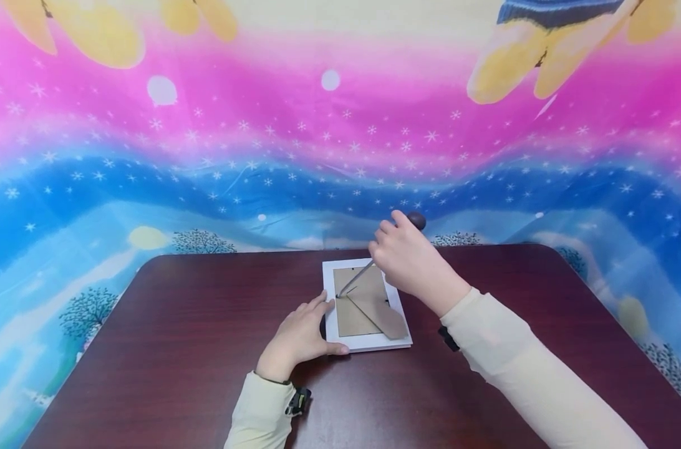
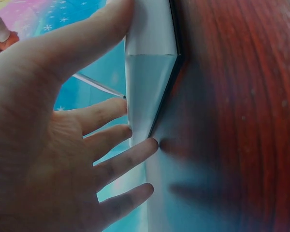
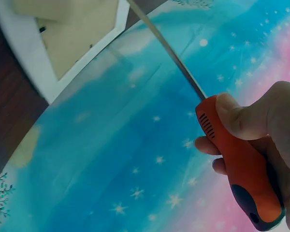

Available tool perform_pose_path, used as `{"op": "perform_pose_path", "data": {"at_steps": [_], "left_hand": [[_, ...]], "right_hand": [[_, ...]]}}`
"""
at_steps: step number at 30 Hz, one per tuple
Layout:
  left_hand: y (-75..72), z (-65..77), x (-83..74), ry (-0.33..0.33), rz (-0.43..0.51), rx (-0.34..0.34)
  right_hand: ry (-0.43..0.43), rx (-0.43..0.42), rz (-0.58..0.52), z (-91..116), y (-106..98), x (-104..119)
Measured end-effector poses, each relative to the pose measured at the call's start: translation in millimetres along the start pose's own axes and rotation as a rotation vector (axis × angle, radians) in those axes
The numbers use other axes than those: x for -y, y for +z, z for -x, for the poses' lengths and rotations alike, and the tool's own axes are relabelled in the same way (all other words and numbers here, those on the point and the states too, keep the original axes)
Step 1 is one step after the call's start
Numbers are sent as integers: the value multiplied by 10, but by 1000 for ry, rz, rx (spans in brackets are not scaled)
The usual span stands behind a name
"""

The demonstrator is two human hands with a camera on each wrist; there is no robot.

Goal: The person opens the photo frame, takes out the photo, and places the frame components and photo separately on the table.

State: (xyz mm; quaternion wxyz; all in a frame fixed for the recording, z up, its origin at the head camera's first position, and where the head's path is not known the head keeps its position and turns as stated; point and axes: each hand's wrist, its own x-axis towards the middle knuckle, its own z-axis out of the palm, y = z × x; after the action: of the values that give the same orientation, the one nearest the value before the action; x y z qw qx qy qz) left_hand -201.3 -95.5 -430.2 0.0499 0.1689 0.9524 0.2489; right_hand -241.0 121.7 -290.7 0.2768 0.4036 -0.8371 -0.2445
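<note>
A white picture frame [image 1: 330, 324] lies face down on the table, its brown backing board [image 1: 368, 280] and slanting stand leg [image 1: 388, 319] facing up. My right hand [image 1: 410, 259] grips a screwdriver with an orange and dark blue handle [image 3: 241, 154]. Its metal shaft [image 3: 169, 48] slopes down to the left, and the tip is at the backing's left edge, by a small dark tab. My left hand [image 1: 301, 333] rests against the frame's left side, thumb at the near corner. In the left wrist view its fingers [image 2: 125, 164] are spread and nearly straight along the white side.
The dark red-brown wooden table [image 1: 206, 324] extends around the frame. Behind it hangs a colourful cloth [image 1: 290, 143] with snowflakes and trees, reaching the table's far edge. A small black device [image 1: 299, 402] is strapped to the left wrist.
</note>
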Motion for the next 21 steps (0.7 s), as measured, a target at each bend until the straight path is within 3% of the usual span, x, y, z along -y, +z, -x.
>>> {"op": "perform_pose_path", "data": {"at_steps": [11,15,21], "left_hand": [[-6,-3,25,0,-1,2],[-3,3,22,-1,6,4],[-4,10,23,3,14,-1]], "right_hand": [[82,38,-195,249,244,-117],[87,43,-184,331,329,-132],[96,-32,-152,424,441,-123]]}}
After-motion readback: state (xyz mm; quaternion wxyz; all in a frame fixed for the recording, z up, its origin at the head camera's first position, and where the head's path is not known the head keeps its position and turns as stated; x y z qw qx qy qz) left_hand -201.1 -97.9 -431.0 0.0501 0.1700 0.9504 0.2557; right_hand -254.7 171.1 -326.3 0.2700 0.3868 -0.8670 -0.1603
